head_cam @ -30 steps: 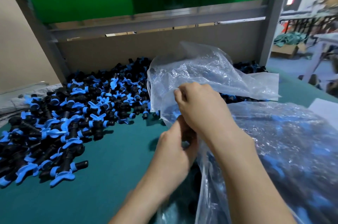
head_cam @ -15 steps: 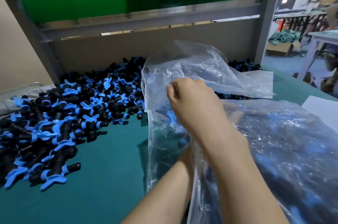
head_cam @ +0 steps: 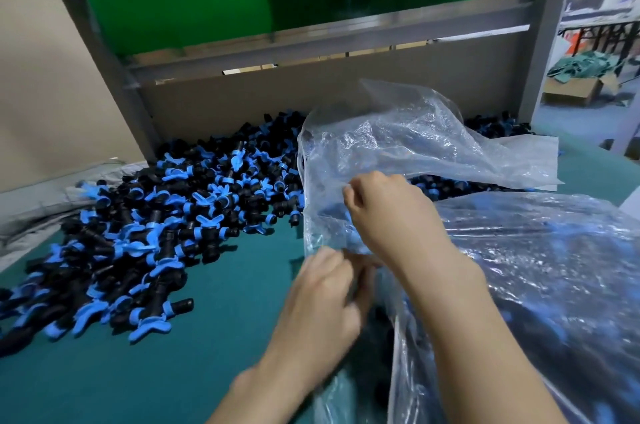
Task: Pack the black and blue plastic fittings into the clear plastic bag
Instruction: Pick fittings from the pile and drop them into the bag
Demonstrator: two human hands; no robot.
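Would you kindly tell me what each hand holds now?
Left hand: grips the lower edge of the crinkled clear plastic bag.
Right hand: pinches the same bag higher up.

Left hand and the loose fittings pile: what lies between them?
Only bare teal tabletop, seen in the head view; the left hand and fittings pile are apart.

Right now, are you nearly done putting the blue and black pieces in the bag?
Not nearly. Done: the clear bag on the right already looks well filled. In hand: the right hand pinches the bag's loose top; the left hand, blurred, is at its edge. Left: a big pile of fittings lies on the green table.
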